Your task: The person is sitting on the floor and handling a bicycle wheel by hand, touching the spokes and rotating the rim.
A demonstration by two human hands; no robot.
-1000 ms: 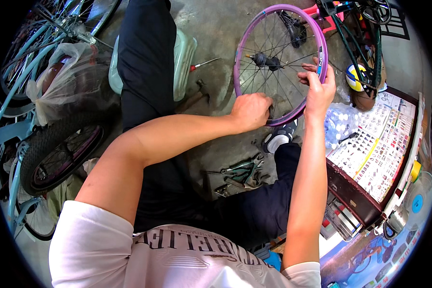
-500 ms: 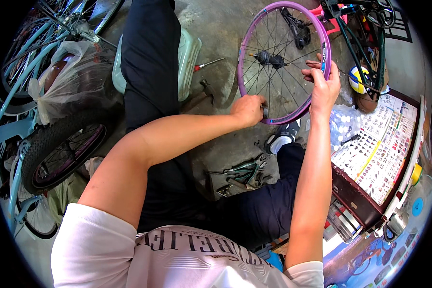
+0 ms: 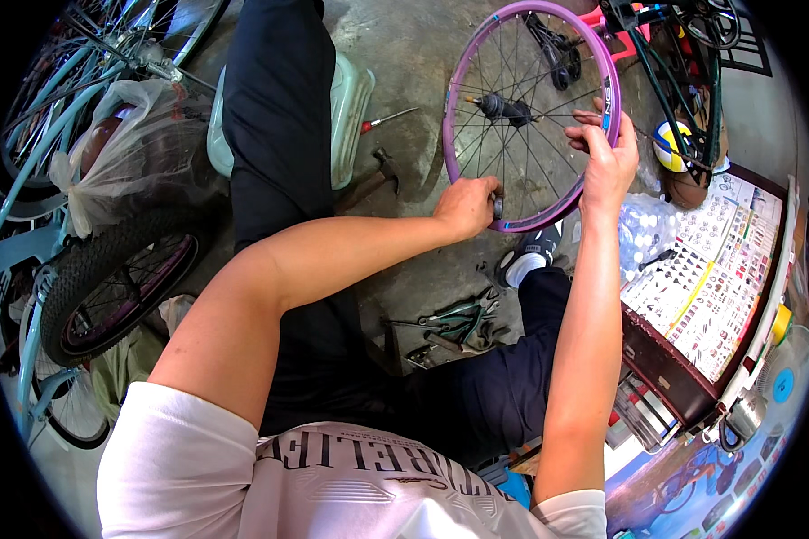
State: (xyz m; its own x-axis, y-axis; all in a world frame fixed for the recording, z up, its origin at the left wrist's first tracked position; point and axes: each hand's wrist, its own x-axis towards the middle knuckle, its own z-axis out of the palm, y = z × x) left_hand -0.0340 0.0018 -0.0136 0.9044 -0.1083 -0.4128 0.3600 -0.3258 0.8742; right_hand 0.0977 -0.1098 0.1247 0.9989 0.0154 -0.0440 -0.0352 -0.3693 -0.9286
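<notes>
A bicycle wheel (image 3: 614, 99) without a tyre, with a purple rim, dark spokes and a black hub, is held up in front of me. My right hand (image 3: 609, 166) grips the rim at its right side, fingers bent in towards the spokes. At the lower left of the rim, my left hand (image 3: 467, 207) is closed on a small round grey tool (image 3: 498, 207), which sits against the rim by the spoke ends. The fingers hide most of this tool, so its exact kind is unclear.
A hammer (image 3: 385, 171), a red-handled screwdriver (image 3: 391, 119) and several pliers (image 3: 463, 319) lie on the floor. A pale green stool (image 3: 355, 108) stands under my left leg. A fat-tyred wheel (image 3: 63, 301) and bicycles are at left; a parts cabinet (image 3: 710, 269) is at right.
The left hand and the small tool have shifted very slightly at the rim. The right hand and the wheel stay nearly in place.
</notes>
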